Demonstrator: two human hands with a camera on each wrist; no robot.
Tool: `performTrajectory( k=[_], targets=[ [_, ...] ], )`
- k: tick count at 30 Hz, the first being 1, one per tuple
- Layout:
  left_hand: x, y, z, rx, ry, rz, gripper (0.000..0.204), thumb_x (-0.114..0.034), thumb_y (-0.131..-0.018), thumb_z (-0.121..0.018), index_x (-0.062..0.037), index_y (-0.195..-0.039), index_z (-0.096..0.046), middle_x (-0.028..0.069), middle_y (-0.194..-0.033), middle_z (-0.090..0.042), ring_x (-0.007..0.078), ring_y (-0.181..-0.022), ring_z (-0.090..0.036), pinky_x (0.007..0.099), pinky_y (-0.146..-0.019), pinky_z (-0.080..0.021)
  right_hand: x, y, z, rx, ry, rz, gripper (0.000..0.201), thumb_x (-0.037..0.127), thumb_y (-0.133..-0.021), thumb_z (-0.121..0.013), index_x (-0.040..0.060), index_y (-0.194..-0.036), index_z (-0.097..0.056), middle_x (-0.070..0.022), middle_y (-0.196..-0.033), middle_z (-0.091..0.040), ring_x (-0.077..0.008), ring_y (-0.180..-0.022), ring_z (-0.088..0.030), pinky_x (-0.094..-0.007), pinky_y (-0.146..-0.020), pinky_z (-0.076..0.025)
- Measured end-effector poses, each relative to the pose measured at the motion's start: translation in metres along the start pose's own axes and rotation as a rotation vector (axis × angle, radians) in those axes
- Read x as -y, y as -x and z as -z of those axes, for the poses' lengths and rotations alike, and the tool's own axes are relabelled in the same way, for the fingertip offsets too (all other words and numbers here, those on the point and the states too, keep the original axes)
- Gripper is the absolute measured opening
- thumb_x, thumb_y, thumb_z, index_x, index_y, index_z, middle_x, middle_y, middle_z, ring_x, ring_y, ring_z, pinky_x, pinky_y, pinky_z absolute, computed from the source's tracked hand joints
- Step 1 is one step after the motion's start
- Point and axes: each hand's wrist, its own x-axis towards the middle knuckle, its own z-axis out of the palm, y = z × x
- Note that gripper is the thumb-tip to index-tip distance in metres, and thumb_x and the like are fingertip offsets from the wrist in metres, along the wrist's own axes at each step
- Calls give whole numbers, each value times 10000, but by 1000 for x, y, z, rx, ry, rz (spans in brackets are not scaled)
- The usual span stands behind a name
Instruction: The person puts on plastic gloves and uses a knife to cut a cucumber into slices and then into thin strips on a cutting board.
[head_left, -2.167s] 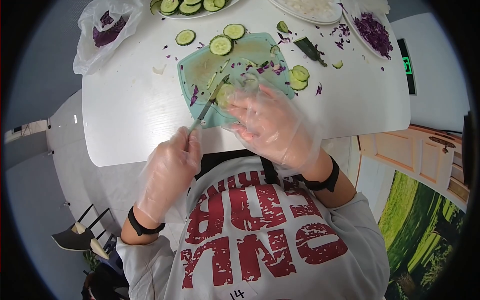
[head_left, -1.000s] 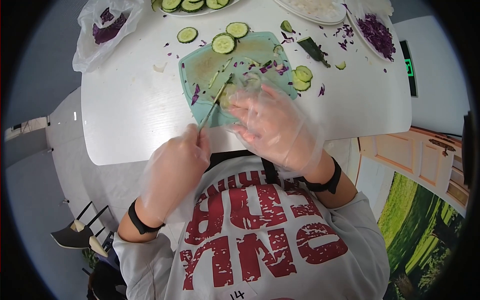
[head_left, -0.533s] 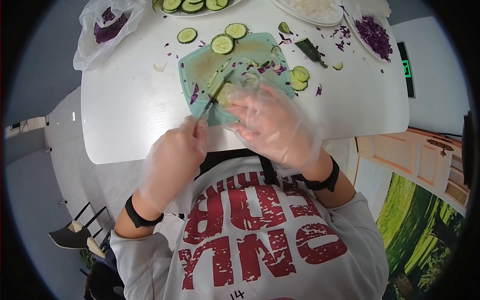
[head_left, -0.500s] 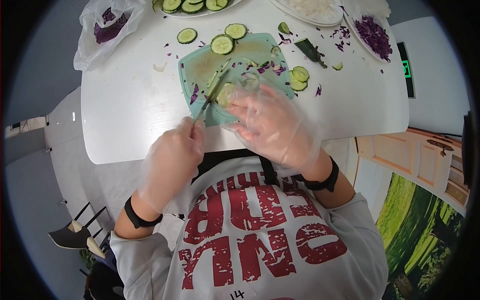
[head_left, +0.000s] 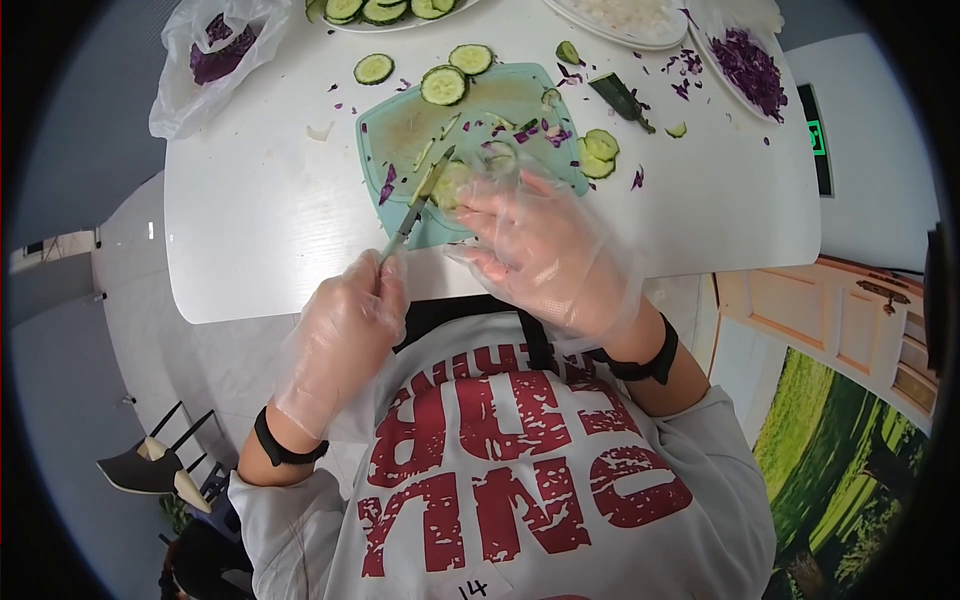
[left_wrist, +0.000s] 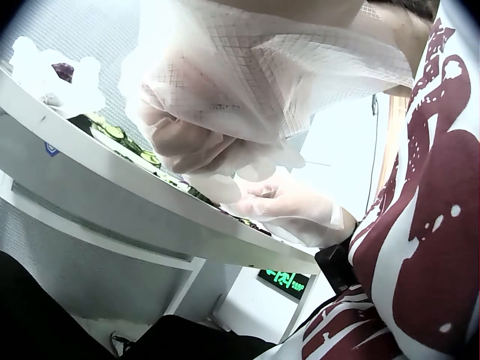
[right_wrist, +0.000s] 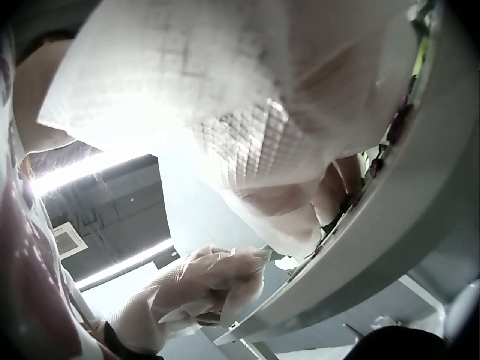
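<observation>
In the head view my gloved left hand (head_left: 345,322) grips a small knife (head_left: 408,218) by its handle. The blade points away from me, across the near part of a green cutting board (head_left: 395,125). My gloved right hand (head_left: 548,245) holds down pale cucumber slices (head_left: 448,187) with its fingertips, just right of the blade. Part of those slices is hidden under the fingers. A narrow strip of cucumber shows along the blade. Thin green strips and purple cabbage shreds (head_left: 388,184) lie about the board. The left wrist view shows the left hand (left_wrist: 217,105) with curled fingers.
Cucumber rounds (head_left: 443,85) lie at the board's far edge, others (head_left: 598,153) at its right, near a dark green cucumber end (head_left: 618,100). Behind stand a plate of cucumber slices (head_left: 383,12), a plate of shredded cabbage (head_left: 745,72) and a plastic bag (head_left: 180,95).
My left hand and the knife went a little forward and right, then came back toward me, the blade shifting beside the slices. My right hand stays nearly in place.
</observation>
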Motion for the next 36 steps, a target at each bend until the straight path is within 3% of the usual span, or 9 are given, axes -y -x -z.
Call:
performTrajectory(
  k=[4, 10, 16, 20, 22, 24, 29, 34, 36],
  targets=[
    [0, 0, 1, -20, -22, -44, 265, -220, -1023, -546, -5, -872, -581, 194, -587, -516, 359, -501, -480, 400, -529, -431, 0, 3, -5, -34, 10, -6, 269, 166, -846, -730, 26, -1076, -726, -67, -1212, -663, -234, -1130, -621, -435, -1076, -439],
    [-2, 1, 3, 19, 7, -6, 257, -211, -1021, -548, -2, -876, -590, 183, -575, -507, 323, -487, -485, 392, -520, -430, 4, -2, 4, 51, 14, -15, 268, 169, -847, -731, 22, -1071, -724, -65, -1222, -657, -232, -1134, -619, -435, -1075, -442],
    [1, 0, 1, 5, -15, -23, 256, -212, -1020, -559, 0, -881, -596, 170, -570, -498, 285, -467, -461, 376, -513, -424, 0, 1, -1, 0, -34, -18, 272, 173, -849, -731, 9, -1066, -721, -64, -1227, -651, -235, -1136, -616, -447, -1075, -438],
    [0, -2, 1, -9, -72, -69, 265, -207, -1011, -563, 1, -848, -582, 201, -572, -523, 360, -485, -509, 405, -510, -439, 3, 0, 2, 39, -18, -28, 273, 177, -850, -730, 6, -1063, -721, -66, -1224, -651, -238, -1131, -618, -454, -1075, -437],
    [-1, -3, 0, -16, -97, -95, 262, -200, -1005, -565, 0, -835, -578, 215, -574, -534, 394, -500, -534, 428, -510, -447, 0, 4, -4, -31, -12, 3, 274, 171, -845, -735, 3, -1061, -719, -64, -1223, -650, -239, -1125, -619, -454, -1072, -439],
    [-3, -3, -3, -106, -206, -169, 250, -189, -989, -577, -8, -816, -575, 236, -587, -553, 441, -551, -567, 481, -513, -452, -1, 2, -5, -15, -23, -7, 276, 170, -843, -739, 2, -1060, -717, -62, -1219, -652, -236, -1126, -618, -452, -1072, -438],
    [-4, -4, -3, -101, -260, -157, 239, -191, -977, -595, -18, -812, -586, 241, -603, -568, 454, -569, -577, 506, -511, -450, 1, 5, -6, -40, -18, -12, 272, 163, -837, -747, 5, -1055, -716, -58, -1208, -659, -228, -1129, -614, -446, -1072, -436],
    [-9, -17, -11, -148, -272, -218, 233, -190, -981, -591, -21, -820, -590, 233, -600, -571, 455, -572, -577, 503, -511, -454, 5, 0, 5, 79, -6, -62, 254, 165, -846, -735, 22, -1055, -714, -57, -1239, -647, -233, -1108, -616, -450, -1065, -437],
    [-3, -18, -13, -192, -279, -275, 282, -230, -992, -570, -27, -797, -566, 207, -562, -582, 404, -523, -607, 492, -500, -491, 3, 1, 5, 58, -14, -45, 254, 168, -851, -731, 24, -1058, -712, -55, -1245, -644, -236, -1104, -617, -452, -1063, -437]
  ],
)
